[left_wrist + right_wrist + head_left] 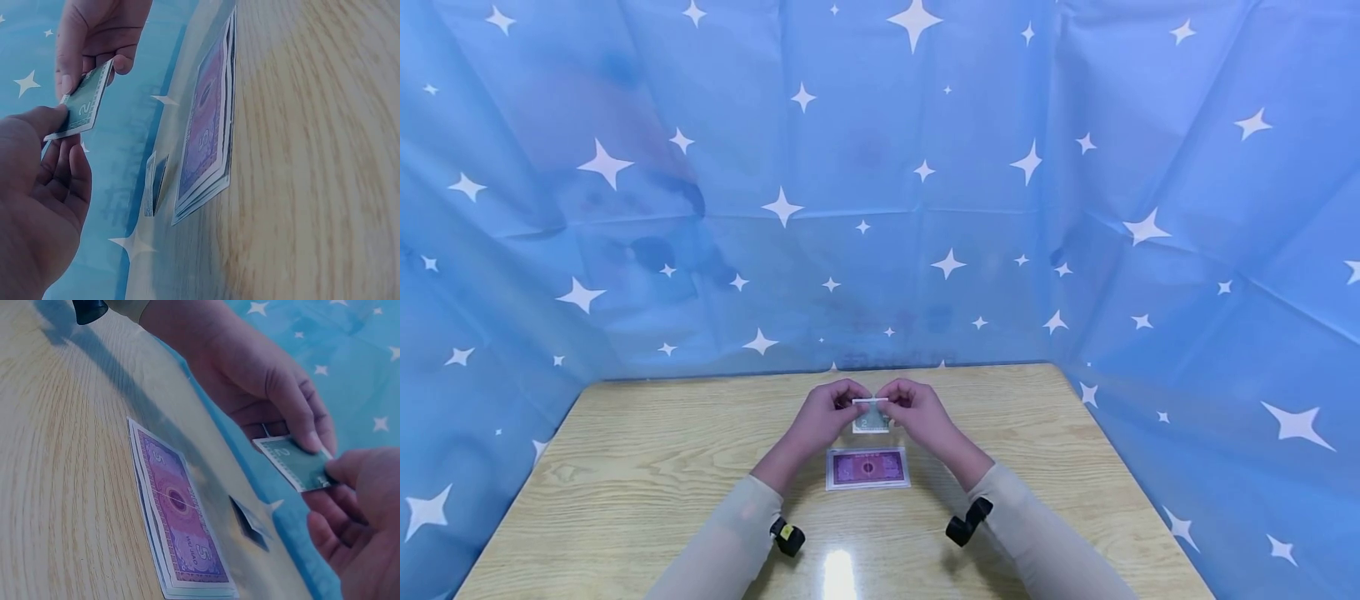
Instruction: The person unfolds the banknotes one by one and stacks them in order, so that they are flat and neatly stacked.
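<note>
Between both hands a small green banknote (871,421), marked with a 2 and folded to a short piece, hangs over the table. My left hand (824,417) pinches its left side between thumb and fingers. On the other side, the thumb and fingers of my right hand (925,419) pinch it too. Closer to me lies a stack of banknotes (868,479) with a purple 5 jiao note on top. Past that stack, a small folded paper (250,522), slightly spread apart, stands on the table below the hands; the hands hide it in the head view.
The light wooden table (647,492) reaches back to a blue curtain (865,275) printed with white stars. Black wrist cameras are strapped at the left sleeve (722,533) and the right sleeve (1037,533).
</note>
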